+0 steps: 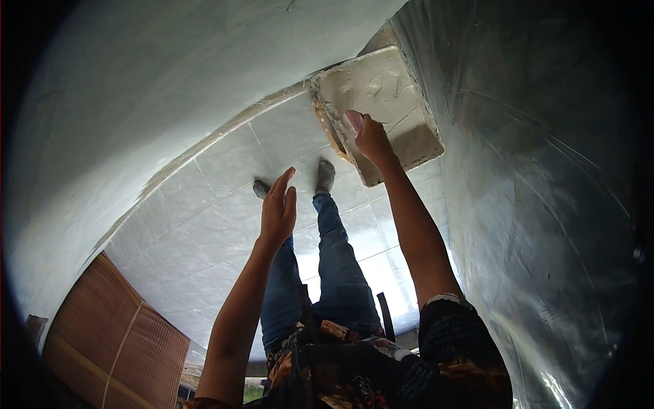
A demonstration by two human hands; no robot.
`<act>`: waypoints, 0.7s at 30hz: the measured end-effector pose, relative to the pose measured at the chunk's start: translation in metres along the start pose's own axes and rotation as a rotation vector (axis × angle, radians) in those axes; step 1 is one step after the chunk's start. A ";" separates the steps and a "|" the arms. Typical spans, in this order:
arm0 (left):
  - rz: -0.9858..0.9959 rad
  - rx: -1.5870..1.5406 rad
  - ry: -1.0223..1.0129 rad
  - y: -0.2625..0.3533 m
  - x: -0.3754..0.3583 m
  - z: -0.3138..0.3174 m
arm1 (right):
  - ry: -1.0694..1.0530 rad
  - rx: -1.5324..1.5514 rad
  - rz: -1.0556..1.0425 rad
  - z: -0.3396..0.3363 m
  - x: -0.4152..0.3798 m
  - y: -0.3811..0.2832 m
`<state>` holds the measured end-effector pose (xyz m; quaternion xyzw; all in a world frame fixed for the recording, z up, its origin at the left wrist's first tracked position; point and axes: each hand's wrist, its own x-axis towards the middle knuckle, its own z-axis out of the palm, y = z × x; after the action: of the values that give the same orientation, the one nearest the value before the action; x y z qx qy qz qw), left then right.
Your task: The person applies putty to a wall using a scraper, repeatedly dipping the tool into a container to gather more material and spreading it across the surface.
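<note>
My right hand (375, 141) is over the near-left part of a shallow rectangular tub (370, 176), its fingers closed round a small pinkish flat piece (353, 121); I cannot tell what kind of thing it is. Smooth, wet, cream-grey plaster (371, 85) fills the tub, with ridges and dents on its surface. Lower and to the left, my left hand (278, 211) hangs in the air above the tiled floor. Its fingers are stretched out and the thumb stands apart, with nothing held.
A pale curved-looking wall (184, 75) runs along the left and top. Clear plastic sheeting (531, 204) hangs down the right side. Grey floor tiles (204, 211) lie under my feet (325, 176). A brown ribbed panel (116, 327) stands at lower left.
</note>
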<state>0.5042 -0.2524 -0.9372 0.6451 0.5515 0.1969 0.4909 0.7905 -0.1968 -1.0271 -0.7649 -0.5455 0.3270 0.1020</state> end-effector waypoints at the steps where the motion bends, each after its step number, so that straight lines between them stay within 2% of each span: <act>1: -0.018 -0.012 -0.006 0.002 0.001 0.000 | 0.000 0.002 -0.001 0.005 0.001 0.001; 5: -0.119 -0.077 -0.046 0.015 0.003 -0.005 | -0.045 -0.036 0.022 0.016 0.003 0.001; 14: -0.052 -0.041 -0.026 0.006 0.001 -0.006 | -0.157 -0.066 0.036 0.009 0.004 0.000; 19: -0.041 0.001 -0.024 0.009 -0.001 -0.006 | -0.295 -0.039 0.067 0.008 0.019 0.044; 21: -0.069 -0.017 -0.037 0.013 -0.002 -0.006 | -0.351 0.189 0.039 0.011 0.022 0.071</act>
<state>0.5057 -0.2502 -0.9232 0.6250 0.5625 0.1726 0.5131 0.8422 -0.2070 -1.0808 -0.6938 -0.5067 0.5069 0.0706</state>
